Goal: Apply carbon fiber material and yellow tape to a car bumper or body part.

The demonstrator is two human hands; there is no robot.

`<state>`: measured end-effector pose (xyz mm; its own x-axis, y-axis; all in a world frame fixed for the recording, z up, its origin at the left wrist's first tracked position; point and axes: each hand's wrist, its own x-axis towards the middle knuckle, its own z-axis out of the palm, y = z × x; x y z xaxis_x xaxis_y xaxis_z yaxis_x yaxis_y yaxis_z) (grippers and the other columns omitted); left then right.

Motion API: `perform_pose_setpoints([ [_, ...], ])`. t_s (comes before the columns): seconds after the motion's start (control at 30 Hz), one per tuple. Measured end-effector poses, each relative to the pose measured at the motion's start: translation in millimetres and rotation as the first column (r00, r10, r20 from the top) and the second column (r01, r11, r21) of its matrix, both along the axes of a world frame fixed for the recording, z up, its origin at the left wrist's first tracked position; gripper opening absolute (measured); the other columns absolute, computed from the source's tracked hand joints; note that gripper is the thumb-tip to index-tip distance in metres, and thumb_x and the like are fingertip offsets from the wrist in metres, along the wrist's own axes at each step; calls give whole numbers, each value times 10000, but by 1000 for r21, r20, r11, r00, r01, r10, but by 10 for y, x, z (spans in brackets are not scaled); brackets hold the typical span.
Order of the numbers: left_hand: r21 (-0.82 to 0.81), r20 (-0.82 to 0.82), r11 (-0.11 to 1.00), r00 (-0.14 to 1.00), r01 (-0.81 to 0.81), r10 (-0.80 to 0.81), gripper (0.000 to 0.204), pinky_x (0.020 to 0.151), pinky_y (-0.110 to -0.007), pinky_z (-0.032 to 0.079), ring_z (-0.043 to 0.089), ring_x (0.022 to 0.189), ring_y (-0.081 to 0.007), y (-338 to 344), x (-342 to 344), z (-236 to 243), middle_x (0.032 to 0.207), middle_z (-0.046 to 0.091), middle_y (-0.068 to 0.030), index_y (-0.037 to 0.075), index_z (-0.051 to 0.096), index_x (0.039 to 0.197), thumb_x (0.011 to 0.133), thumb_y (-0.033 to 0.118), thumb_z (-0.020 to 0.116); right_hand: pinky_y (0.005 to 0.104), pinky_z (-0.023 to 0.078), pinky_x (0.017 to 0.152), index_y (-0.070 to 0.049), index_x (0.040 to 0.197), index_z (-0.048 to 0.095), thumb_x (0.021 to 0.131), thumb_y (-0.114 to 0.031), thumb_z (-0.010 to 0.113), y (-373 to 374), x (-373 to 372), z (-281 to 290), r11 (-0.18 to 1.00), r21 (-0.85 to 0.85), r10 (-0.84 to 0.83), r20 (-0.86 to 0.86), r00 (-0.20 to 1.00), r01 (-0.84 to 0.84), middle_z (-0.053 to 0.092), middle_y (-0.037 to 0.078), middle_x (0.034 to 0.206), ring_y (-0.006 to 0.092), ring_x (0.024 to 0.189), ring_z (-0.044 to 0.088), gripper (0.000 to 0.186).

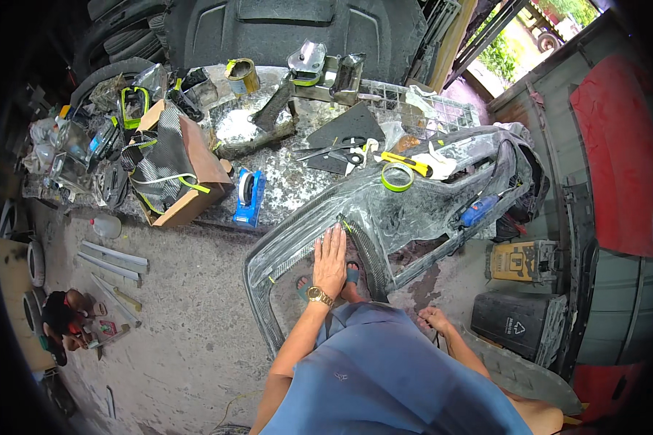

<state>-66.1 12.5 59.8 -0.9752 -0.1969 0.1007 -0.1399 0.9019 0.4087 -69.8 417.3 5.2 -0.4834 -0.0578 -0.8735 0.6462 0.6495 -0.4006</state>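
A large grey moulded car body panel (308, 210) with a wide opening lies partly over the workbench's front edge. Black carbon-weave cloth (297, 255) lines the opening's edge, with small yellow-green bits on it. My left hand (330, 259), a gold watch at its wrist, lies flat with fingers stretched together over that edge. My right hand (434, 320) hangs low beside my body, its fingers curled; what they hold, if anything, cannot be made out. On the panel are a yellow-green tape roll (397, 177), a yellow utility knife (408, 162) and a blue-handled tool (480, 210).
The cluttered workbench (225, 217) carries scissors (332, 150), a blue tape dispenser (248, 199), a can (242, 76) and a cardboard box (203, 163) of carbon cloth. At right stand a yellow container (521, 261) and a black bin (515, 322). Another person (69, 322) crouches at far left.
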Motion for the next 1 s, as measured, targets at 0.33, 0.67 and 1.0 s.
perform_pose_setpoints([
  [0.33, -116, 26, 993, 999, -35, 38, 664, 1138, -443, 157, 211, 1396, -269, 75, -5, -112, 1524, 197, -92, 14, 254, 1436, 813, 90, 470, 281, 495, 594, -28, 980, 600, 921, -135, 521, 194, 195, -164, 998, 68, -22, 79, 997, 17, 647, 68, 827, 150, 686, 603, 145],
  [0.67, -86, 30, 996, 1000, 2, 1, 692, 1134, -427, 184, 212, 1394, -276, -47, 124, -97, 1521, 188, -125, 14, 206, 1447, 815, 73, 480, 290, 482, 586, -28, 982, 587, 919, -97, 502, -11, 77, -73, 999, -4, -39, 23, 999, 39, 646, 68, 831, 146, 690, 592, 127],
  [1.0, -41, 43, 998, 998, -42, 44, 689, 1131, -427, 191, 229, 1389, -279, -245, 487, -54, 1513, 210, -138, 3, 215, 1440, 807, 44, 486, 266, 487, 570, -59, 983, 609, 909, -130, 517, 157, 192, -84, 999, 3, -42, 25, 999, 42, 650, 29, 817, 110, 655, 589, 138],
])
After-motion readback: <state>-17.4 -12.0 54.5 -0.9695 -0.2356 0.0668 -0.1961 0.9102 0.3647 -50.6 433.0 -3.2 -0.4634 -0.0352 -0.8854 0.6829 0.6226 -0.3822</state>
